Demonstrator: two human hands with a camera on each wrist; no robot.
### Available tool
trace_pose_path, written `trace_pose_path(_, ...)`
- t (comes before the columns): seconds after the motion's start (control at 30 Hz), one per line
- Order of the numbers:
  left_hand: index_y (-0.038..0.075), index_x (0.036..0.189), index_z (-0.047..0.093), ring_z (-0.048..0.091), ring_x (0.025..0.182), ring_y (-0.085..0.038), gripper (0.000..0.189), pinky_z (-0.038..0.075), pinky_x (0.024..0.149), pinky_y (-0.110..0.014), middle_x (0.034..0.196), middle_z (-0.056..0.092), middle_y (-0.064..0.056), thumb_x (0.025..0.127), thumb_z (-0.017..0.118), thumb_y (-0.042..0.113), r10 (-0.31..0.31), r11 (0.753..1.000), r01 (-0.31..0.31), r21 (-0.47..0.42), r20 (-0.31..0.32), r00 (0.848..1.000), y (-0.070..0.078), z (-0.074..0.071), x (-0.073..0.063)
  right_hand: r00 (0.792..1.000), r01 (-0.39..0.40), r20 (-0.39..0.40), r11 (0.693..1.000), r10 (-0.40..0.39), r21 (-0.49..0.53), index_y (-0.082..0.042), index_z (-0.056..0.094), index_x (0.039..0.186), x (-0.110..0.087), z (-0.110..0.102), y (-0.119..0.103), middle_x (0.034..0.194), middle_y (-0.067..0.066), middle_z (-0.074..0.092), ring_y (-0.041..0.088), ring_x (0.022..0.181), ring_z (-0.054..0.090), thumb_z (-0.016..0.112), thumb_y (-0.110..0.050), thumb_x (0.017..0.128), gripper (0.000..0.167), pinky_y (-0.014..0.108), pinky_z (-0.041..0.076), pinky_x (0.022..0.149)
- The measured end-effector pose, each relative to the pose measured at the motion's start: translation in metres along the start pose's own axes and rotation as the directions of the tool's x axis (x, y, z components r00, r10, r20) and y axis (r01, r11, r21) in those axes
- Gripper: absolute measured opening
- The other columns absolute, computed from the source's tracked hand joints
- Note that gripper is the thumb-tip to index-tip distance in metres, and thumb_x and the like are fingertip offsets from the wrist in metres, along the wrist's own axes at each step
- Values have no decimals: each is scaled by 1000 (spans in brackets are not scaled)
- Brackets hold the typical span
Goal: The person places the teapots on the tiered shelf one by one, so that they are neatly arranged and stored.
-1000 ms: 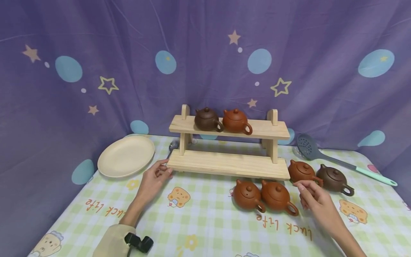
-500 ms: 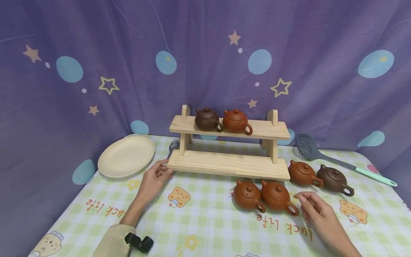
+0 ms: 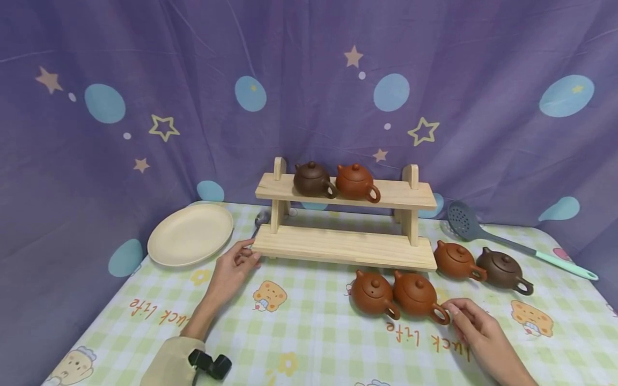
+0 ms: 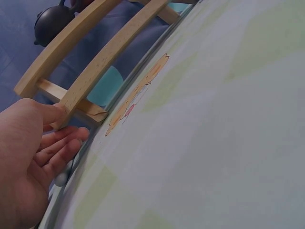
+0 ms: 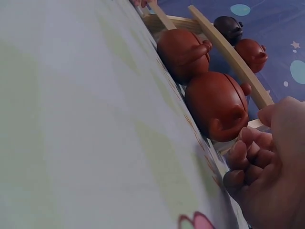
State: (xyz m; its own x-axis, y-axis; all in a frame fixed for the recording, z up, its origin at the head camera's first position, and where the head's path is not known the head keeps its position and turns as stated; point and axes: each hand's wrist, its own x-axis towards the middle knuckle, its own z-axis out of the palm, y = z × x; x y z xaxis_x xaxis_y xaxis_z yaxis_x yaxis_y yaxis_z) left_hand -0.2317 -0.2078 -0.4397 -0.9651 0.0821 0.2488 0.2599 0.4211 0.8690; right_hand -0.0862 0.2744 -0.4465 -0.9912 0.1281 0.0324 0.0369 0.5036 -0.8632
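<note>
Lower right of the head view: the right hand (image 3: 475, 327) rests on the checked desk cloth (image 3: 309, 343) with fingers loosely curled, holding nothing, fingertips just beside the handle of the nearer red-brown clay teapot (image 3: 416, 295). A matching reddish teapot (image 3: 370, 292) sits touching its left side. Left of centre, the left hand (image 3: 232, 268) lies relaxed, thumb touching the lower-board corner of the pale two-tier wooden rack (image 3: 345, 246), which carries a dark brown teapot (image 3: 311, 180) in the upper middle.
</note>
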Motion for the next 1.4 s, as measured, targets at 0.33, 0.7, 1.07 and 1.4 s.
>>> trace_pose_path(0.33, 3, 144, 57, 73, 85, -22, 47, 53, 74, -24, 102, 68, -12, 103, 68, 24, -1, 1000, 1, 5, -4, 1000, 0, 0, 0, 992, -114, 52, 993, 112, 34, 2, 62, 124, -3, 4, -2, 77, 6, 53, 18, 61, 49, 50, -28, 112, 35, 32, 42, 54)
trace_pose_path(0.7, 2, 144, 56, 73, 86, -22, 47, 54, 74, -24, 104, 67, -13, 103, 68, 22, -5, 1000, 5, -7, 3, 1000, 0, 1, 1, 998, -50, 30, 998, 51, -44, 0, 69, 120, -5, 8, -1, 85, 3, 58, 17, 66, 51, 49, -26, 113, 33, 30, 43, 60)
trace_pose_path(1.07, 1, 145, 56, 73, 87, -22, 49, 53, 75, -23, 104, 67, -14, 104, 68, 25, -8, 1000, 8, 14, 3, 1000, -2, 0, 1, 999, -16, 41, 1000, 17, -25, -1, 69, 113, -3, 10, 1, 102, 4, 66, 16, 73, 52, 47, -24, 113, 32, 29, 43, 64)
trace_pose_path(1.4, 3, 145, 56, 73, 87, -22, 49, 53, 76, -24, 105, 68, -13, 104, 68, 26, -11, 1000, 11, 10, 5, 1000, -2, 0, 0, 1000, 26, 0, 1000, -26, 6, -2, 65, 104, -5, 14, 4, 82, 4, 53, 18, 66, 49, 47, -21, 113, 28, 30, 41, 58)
